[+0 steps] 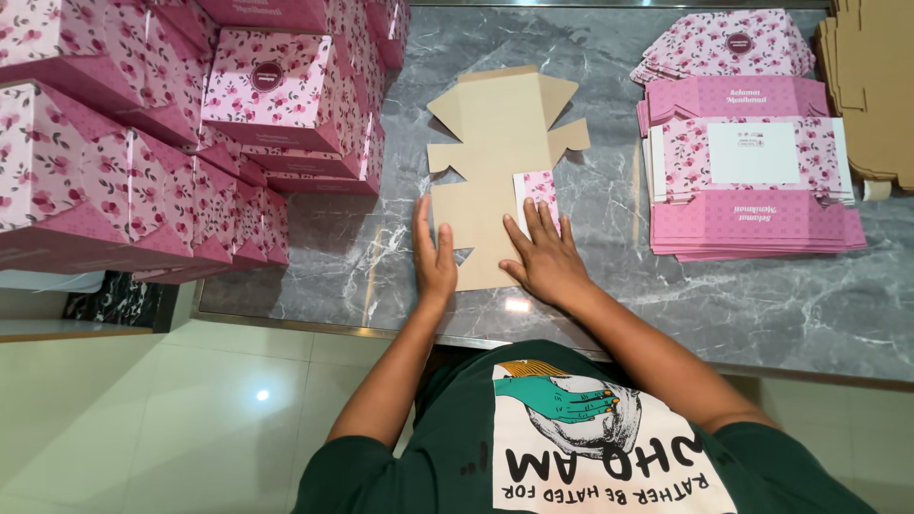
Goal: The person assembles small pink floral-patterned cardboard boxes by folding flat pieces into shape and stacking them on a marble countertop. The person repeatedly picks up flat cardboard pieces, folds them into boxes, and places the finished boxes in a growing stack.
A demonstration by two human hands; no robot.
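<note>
A flat die-cut box blank (495, 133) lies brown side up on the grey marble table (666, 286), with one small pink floral flap folded over near its right edge. My left hand (433, 252) rests edge-on against the blank's left side, fingers straight. Lying flat on the blank's lower right, my right hand (546, 257) has its fingertips touching the folded floral flap. Neither hand grips anything.
Assembled pink floral boxes (190, 143) are stacked at the left of the table. A pile of flat pink blanks (752, 181) lies at the right, with brown cardboard sheets (871, 86) at the far right corner. The table's front edge runs just below my hands.
</note>
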